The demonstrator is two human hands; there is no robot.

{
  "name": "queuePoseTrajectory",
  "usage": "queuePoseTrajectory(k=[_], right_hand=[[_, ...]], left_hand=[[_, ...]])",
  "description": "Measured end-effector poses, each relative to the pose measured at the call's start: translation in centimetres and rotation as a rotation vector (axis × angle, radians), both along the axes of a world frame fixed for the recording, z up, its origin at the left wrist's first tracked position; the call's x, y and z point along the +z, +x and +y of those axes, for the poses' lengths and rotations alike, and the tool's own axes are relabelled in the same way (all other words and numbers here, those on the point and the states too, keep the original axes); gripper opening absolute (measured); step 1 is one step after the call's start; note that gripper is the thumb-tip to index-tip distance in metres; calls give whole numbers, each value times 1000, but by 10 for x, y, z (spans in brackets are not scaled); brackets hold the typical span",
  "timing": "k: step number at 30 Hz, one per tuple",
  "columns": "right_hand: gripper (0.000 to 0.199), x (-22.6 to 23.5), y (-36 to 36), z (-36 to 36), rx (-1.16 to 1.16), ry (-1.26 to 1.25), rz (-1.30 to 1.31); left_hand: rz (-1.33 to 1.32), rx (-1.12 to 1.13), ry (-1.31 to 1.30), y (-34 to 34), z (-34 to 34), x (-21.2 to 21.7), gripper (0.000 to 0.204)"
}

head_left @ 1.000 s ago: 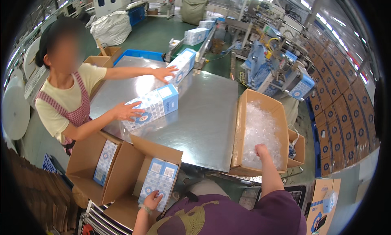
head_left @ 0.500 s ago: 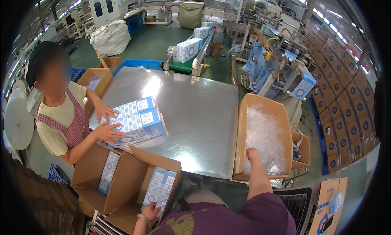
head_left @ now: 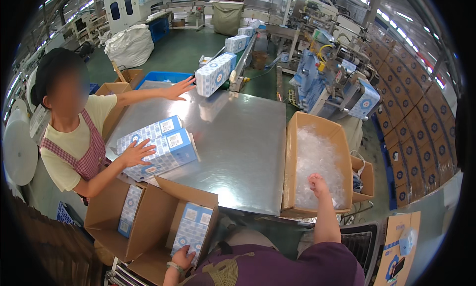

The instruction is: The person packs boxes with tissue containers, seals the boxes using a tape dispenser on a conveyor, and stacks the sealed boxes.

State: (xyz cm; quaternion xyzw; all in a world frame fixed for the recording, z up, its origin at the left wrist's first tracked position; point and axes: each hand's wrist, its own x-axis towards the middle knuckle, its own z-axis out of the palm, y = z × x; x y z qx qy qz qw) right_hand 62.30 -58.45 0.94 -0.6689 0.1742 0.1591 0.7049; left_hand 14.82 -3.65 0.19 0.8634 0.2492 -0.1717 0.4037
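Observation:
My left hand (head_left: pixel 183 258) rests with its fingers apart on the near end of a blue-and-white patterned pack (head_left: pixel 192 227), which lies inside an open brown carton (head_left: pixel 167 206). Over on the right, my right hand (head_left: pixel 318 184) is closed above a long cardboard box (head_left: pixel 292 157) full of clear plastic pieces (head_left: pixel 320 154). Anything between those fingers is too small to make out. Across the metal table (head_left: pixel 238 147), a co-worker in a checked apron has one hand on two similar packs (head_left: pixel 168 154) and reaches the other toward a pack at the conveyor's end (head_left: pixel 215 76).
Beside my carton stands another open carton (head_left: pixel 104 221) with a pack inside. A conveyor (head_left: pixel 242 63) brings packs to the table's far edge. Stacked brown cartons (head_left: pixel 411 112) line the right side, and a smaller box (head_left: pixel 366 179) sits beside the long one.
My right hand has moved from the long box's left wall to over the clear pieces. The co-worker's far hand has left the two packs for the conveyor, where a pack has come nearer.

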Motion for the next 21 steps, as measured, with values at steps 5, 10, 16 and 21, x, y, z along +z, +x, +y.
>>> queuePoseTrajectory(k=[5, 10, 16, 21], right_hand=[[18, 45, -2, 14, 0, -122, 17], [10, -34, 25, 27, -2, -69, 273], [6, -80, 32, 45, -47, -210, 152], [9, -56, 42, 16, -131, -478, -280]], left_hand=[[-185, -5, -31, 22, -11, 21, 53], [-222, -53, -8, 32, -17, 35, 51], [-76, -85, 90, 6, -9, 42, 50], [-186, 49, -13, 11, -12, 50, 39]])
